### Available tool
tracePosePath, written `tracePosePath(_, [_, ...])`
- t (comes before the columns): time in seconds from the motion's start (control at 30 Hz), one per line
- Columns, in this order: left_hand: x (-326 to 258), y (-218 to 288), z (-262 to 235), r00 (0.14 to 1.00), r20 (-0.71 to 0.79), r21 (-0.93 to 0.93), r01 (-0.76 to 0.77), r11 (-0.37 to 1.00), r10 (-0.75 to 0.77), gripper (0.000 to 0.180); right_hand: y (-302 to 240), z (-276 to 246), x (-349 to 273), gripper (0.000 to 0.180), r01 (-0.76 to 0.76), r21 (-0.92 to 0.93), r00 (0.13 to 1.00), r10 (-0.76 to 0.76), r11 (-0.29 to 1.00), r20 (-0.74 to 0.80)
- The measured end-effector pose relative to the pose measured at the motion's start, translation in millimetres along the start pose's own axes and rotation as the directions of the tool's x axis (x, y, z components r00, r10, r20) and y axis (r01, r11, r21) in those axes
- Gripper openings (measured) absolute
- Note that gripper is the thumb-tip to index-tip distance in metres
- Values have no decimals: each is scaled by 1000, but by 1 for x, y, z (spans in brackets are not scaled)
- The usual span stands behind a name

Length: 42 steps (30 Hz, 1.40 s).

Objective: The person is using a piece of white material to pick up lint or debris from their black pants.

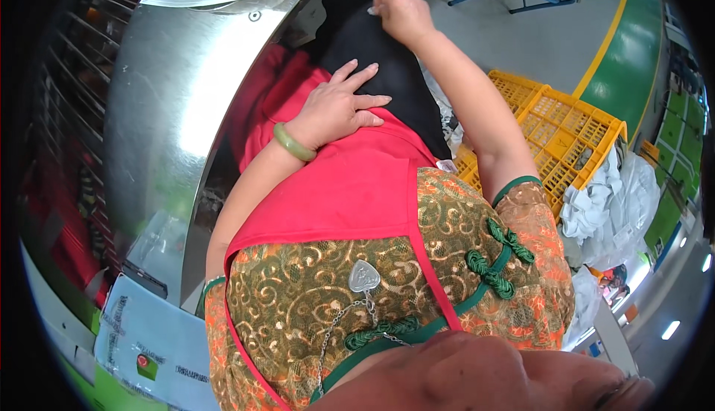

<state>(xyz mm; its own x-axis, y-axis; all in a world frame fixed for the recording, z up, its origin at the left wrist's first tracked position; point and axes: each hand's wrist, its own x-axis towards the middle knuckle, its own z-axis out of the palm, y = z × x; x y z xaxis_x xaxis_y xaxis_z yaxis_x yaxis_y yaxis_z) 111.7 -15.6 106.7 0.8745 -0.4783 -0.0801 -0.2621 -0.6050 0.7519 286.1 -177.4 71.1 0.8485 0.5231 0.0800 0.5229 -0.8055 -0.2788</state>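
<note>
1. Cloth, one: we record a matte black piece (387,65), smooth, scalloped along its far edge, draped over the lap beyond the apron.
2. Apron, one: plain red fabric (328,202), softly creased.
3. Surface, one: shiny metal (156,106), curved-looking at the rim, at our left.
4. Crates: yellow plastic lattice (566,132), at our right, beside crumpled white material (596,195).
5. Left grip (339,109): arm bent across the apron, green bangle (294,143) at the wrist; palm down, fingers spread, fingertips on the cloth's near part.
6. Right grip (402,15): forearm extended forward, fingers curled at the cloth's far edge; we cannot tell whether they pinch it. The cloth stretches between both grips.
</note>
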Motion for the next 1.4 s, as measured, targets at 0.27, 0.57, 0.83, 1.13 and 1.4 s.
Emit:
tracePosePath(0.27, [-5, 0, -4, 999, -23, -38, 21, 999, -22, 38, -28, -16, -37, 13, 87, 167, 977, -117, 982, 180])
tracePosePath(0.57, [-6, -2, 0, 999, -12, -72, 44, 996, -45, 37, -9, -25, -10, 14, -92, 235, 988, 59, 967, 145])
tracePosePath(0.83, [-7, -1, -6, 999, 2, -98, 34, 995, -34, 37, 24, -5, -7, 6, -197, 6, 979, 197, 980, -50])
tracePosePath(1.13, [-13, 12, -8, 998, -36, -66, 51, 997, -53, 38, -24, -18, -49, 10, 14, 188, 999, -21, 982, 35])
tracePosePath(1.4, [-17, 9, -1, 998, -45, -53, 40, 998, -43, 37, -27, -47, -34, 14, -199, 348, 926, 59, 916, 374])
